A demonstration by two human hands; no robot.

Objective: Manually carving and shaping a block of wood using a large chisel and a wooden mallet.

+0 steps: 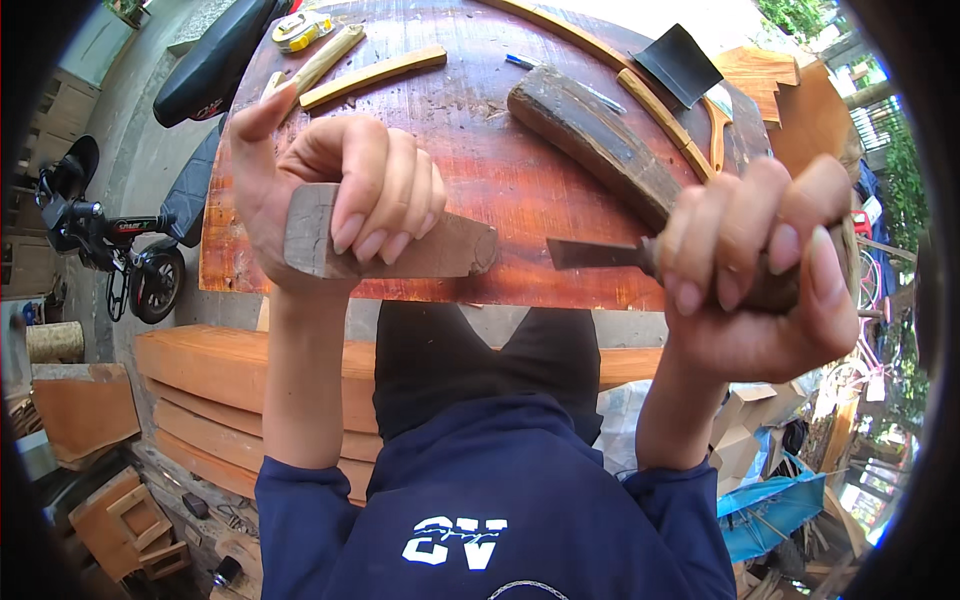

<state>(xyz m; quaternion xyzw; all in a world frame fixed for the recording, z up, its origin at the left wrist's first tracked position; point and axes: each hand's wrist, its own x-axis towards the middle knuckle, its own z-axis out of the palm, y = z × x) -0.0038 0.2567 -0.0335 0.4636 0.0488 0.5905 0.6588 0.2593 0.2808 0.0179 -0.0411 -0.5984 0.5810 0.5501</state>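
My left hand (335, 185) is closed round a brown tapered block (440, 248), its broad, worn end near my palm and its narrow end pointing right. Whether the block is wood or stone, I cannot tell. In my right hand (750, 265) is a chisel (598, 254), its dark flat blade pointing left towards the block, with a gap between them. My fingers cover most of the chisel's handle. Both hands are raised over the near edge of the reddish-brown wooden table (400, 290).
On the table lie a long dark wooden block (590, 135), wood strips (375, 77), a tape measure (301, 31), a pen (520, 62), a brush (717, 135) and a black square tray (678, 66). Stacked planks (205, 365) are below; a motorbike (120, 225) stands left.
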